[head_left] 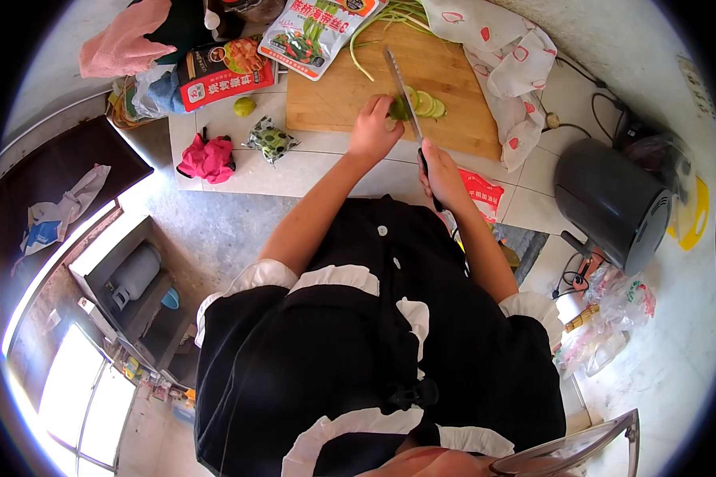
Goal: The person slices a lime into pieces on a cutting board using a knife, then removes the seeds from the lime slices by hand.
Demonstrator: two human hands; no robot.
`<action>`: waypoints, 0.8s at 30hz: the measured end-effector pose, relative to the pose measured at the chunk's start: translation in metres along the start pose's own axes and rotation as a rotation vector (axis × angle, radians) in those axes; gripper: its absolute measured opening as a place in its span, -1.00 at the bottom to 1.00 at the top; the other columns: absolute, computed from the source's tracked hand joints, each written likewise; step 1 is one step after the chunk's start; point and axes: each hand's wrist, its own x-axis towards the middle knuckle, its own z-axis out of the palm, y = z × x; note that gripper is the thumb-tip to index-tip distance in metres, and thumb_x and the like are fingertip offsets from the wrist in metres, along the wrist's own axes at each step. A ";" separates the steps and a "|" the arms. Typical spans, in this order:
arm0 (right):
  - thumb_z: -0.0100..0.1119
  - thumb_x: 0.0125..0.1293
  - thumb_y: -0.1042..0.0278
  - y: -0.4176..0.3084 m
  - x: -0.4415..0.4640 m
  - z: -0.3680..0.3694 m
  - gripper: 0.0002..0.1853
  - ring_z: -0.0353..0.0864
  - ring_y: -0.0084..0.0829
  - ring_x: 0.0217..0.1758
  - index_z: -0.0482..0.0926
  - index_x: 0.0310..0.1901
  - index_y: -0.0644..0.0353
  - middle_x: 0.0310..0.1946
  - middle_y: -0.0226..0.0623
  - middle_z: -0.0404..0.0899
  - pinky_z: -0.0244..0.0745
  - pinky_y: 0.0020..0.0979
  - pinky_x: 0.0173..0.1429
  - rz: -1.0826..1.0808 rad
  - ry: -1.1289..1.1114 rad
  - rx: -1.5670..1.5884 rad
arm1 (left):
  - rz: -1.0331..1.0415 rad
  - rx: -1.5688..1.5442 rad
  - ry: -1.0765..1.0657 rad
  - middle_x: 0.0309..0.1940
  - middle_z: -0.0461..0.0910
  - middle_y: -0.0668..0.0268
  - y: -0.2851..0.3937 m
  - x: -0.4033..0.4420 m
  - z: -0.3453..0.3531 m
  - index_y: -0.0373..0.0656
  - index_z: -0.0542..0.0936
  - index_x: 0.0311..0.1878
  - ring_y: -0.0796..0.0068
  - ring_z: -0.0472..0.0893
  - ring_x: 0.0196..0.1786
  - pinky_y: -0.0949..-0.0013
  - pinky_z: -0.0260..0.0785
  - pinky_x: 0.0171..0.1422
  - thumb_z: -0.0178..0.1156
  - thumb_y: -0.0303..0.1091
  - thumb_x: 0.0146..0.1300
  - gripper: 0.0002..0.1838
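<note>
On the wooden cutting board (pixel 326 103), my left hand (pixel 375 127) has its fingers closed on a green lime (pixel 396 110). My right hand (pixel 444 176) grips the black handle of a knife (pixel 404 91), whose blade stands upright against the lime. Several thin lime slices (pixel 428 105) lie in an overlapping row on the blade's right side. Part of the lime is hidden by my fingers and the blade. Green stalks (pixel 366 52) rest along the board's far edge.
A whole lime (pixel 244 106), a pink cloth bundle (pixel 207 157) and a green patterned packet (pixel 270 141) sit left of the board. Food pouches (pixel 314 36) stand behind it. On the right are a patterned cloth (pixel 517 60) and a dark air-fryer-like appliance (pixel 608 203).
</note>
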 end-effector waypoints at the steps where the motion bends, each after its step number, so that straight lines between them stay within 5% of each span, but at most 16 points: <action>1: -0.27 0.43 -0.13 0.000 0.001 0.000 -0.50 0.17 -0.60 -0.79 0.28 -0.48 0.14 -0.74 -0.44 0.24 0.11 -0.53 -0.70 -0.006 0.001 0.000 | 0.010 -0.017 0.010 -0.14 0.47 0.09 -0.001 0.000 0.001 -0.31 0.43 -0.13 0.14 0.59 -0.15 0.27 0.54 -0.05 0.24 -0.56 -0.07 -0.63; 12: -0.31 0.42 -0.17 0.014 -0.008 -0.010 -0.48 0.14 -0.61 -0.81 0.25 -0.52 0.11 -0.79 -0.46 0.19 0.08 -0.54 -0.72 0.075 -0.052 0.081 | 0.086 -0.009 0.037 -0.17 0.48 0.11 -0.004 0.001 0.001 -0.28 0.45 -0.16 0.16 0.56 -0.22 0.25 0.48 -0.14 0.27 -0.50 -0.11 -0.63; 24: -0.33 0.40 -0.24 -0.008 0.016 -0.012 -0.44 0.15 -0.61 -0.82 0.25 -0.53 0.11 -0.80 -0.47 0.18 0.10 -0.53 -0.72 0.081 -0.104 0.122 | -0.071 -0.119 -0.004 -0.16 0.49 0.11 0.004 0.008 -0.005 -0.31 0.47 -0.15 0.20 0.59 -0.18 0.31 0.56 -0.09 0.28 -0.51 -0.10 -0.63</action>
